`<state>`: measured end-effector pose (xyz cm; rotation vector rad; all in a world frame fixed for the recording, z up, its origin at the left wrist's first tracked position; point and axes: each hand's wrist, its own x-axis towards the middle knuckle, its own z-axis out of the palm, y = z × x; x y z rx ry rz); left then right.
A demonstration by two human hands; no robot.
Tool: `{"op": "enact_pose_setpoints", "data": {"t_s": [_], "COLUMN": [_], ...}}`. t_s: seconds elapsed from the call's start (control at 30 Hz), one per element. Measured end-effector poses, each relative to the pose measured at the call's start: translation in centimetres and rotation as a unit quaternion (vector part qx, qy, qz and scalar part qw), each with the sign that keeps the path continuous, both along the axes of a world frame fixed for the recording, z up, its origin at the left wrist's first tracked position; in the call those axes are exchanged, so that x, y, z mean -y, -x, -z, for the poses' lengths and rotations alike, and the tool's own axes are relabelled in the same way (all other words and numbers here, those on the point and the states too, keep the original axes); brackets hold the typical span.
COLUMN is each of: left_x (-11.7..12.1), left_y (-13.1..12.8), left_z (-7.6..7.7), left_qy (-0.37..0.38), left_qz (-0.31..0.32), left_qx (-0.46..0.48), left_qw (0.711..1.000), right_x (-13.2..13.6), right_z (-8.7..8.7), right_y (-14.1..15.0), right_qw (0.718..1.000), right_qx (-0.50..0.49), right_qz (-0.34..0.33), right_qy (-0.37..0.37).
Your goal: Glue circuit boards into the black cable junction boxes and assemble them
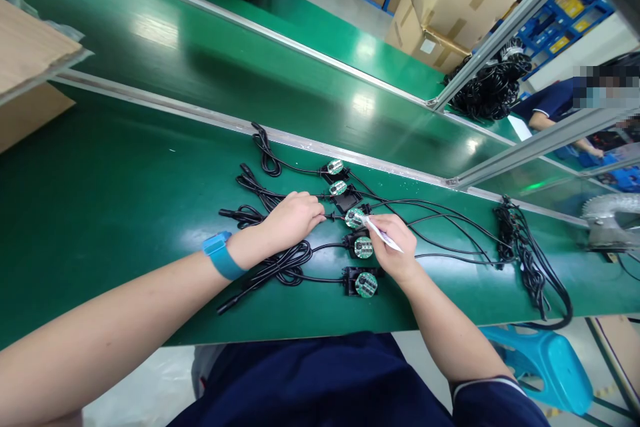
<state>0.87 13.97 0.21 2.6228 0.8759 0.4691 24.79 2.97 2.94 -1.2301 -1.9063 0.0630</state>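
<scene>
Several round green circuit boards (pixel 367 285) with black cables lie in a column on the green bench, most on or beside black plastic housings (pixel 346 198). My left hand (pixel 296 219), with a blue wristband (pixel 223 256), pinches the black cable (pixel 330 216) of the middle board. My right hand (pixel 394 245) is closed around a slim white tool (pixel 384 235), perhaps a brush or pen. The tool's tip meets the middle circuit board (pixel 355 217). Coiled black cables (pixel 287 265) lie under and around my left hand.
A black cable bundle (pixel 507 233) lies to the right, near a silver flexible duct (pixel 613 217). Metal rails (pixel 350 147) border the bench's far side. Cardboard (pixel 35 53) overhangs the left. Beyond the frame sits another person (pixel 555 107). A blue stool (pixel 555 367) stands below the right edge.
</scene>
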Motion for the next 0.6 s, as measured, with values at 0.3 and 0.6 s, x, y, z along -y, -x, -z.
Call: {"op": "enact_pose_setpoints", "data": {"t_s": [0.3, 0.6], "left_x": [-0.1, 0.1], "left_y": [0.0, -0.1], "left_z": [0.1, -0.3], "left_qy": [0.002, 0.009], "left_qz": [-0.003, -0.01], "left_qx": [0.0, -0.003], "left_qw": [1.0, 1.0], "right_x": [0.1, -0.9], "right_z": [-1.1, -0.3], "right_y": [0.9, 2.3], "right_qw": [0.999, 0.999], "right_qx": [-0.014, -0.002], "right_qz": [0.021, -0.037], "right_qy": [-0.041, -0.007]}}
